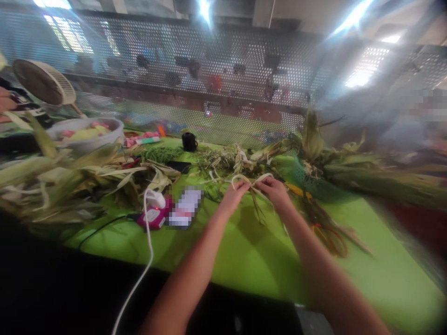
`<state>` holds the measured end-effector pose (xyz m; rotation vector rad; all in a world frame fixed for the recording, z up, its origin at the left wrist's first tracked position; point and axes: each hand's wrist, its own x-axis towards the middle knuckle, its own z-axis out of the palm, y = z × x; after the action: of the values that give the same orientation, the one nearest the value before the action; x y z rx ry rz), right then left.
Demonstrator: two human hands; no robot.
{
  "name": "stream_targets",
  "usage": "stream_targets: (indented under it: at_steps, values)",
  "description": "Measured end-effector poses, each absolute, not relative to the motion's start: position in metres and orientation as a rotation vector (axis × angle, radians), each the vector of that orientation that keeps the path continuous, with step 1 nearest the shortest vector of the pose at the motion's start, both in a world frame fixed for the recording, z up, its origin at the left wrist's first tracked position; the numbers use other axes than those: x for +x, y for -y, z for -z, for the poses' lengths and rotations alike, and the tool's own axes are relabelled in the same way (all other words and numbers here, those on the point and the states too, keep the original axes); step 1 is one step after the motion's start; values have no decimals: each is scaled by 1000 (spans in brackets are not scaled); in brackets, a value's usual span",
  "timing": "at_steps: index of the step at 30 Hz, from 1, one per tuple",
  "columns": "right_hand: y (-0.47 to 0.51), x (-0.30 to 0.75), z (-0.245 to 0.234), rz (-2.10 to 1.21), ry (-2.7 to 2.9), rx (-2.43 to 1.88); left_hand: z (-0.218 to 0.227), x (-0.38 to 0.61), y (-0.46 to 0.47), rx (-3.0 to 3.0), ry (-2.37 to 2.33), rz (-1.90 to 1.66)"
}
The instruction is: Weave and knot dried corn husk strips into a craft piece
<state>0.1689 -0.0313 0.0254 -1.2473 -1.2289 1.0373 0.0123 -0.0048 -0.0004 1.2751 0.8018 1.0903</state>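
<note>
Both my hands meet over the middle of a bright green table (251,251). My left hand (234,194) is closed in a pinch on a pale strip of corn husk (244,178). My right hand (275,188) pinches the same strip's other part, which arches between the two hands. Thin dry husk strands (257,210) hang below the hands onto the table. The picture is smeared by motion, so fine detail of the fingers is lost.
Heaps of corn husks (63,181) cover the left, green corn ears (366,174) the right. A grey bowl (87,135), a small fan (44,83), a black cup (189,141), a pink device with white cable (153,214). Perforated metal screen (223,70) behind. Another person's hand (5,100) far left.
</note>
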Motion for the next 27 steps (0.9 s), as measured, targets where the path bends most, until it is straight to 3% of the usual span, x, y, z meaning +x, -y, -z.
stream_targets:
  at_steps: [10, 18, 27]
  values:
    - [29, 166, -20, -798, 1320, -1249, 4, 10, 6, 1531, -698, -965]
    - [28, 176, -22, -1200, 1314, -1126, 8, 12, 3, 1390, -693, -976]
    - [29, 165, -22, -1083, 1193, -1216, 13, 20, 10, 1507, -760, -831]
